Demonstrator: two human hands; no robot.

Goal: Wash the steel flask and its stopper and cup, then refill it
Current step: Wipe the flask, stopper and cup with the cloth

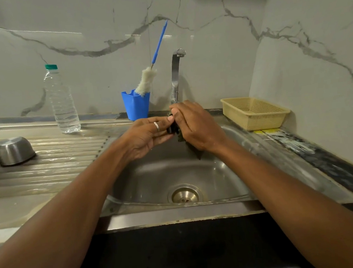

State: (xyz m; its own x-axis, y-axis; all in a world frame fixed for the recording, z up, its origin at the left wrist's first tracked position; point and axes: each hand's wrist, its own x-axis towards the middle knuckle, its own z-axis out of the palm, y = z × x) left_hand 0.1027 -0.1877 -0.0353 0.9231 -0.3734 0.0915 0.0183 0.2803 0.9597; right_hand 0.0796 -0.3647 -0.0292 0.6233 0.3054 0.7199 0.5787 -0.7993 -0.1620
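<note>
At centre frame, over the sink [223,172], the left hand [148,138] and right hand [196,125] both pinch the dark stopper [172,129] under the tap [175,74]. Left of them, the steel cup [13,150] lies upturned; the blue holder [136,105] holds a brush [145,82]; beside it stands a water bottle [61,101], partly filled

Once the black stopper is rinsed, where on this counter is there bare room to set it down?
The ribbed drainboard is bare between the upturned steel cup and the sink, and in front of the water bottle. The yellow basket looks empty. Around the tap, both hands and the blue holder crowd it.
</note>
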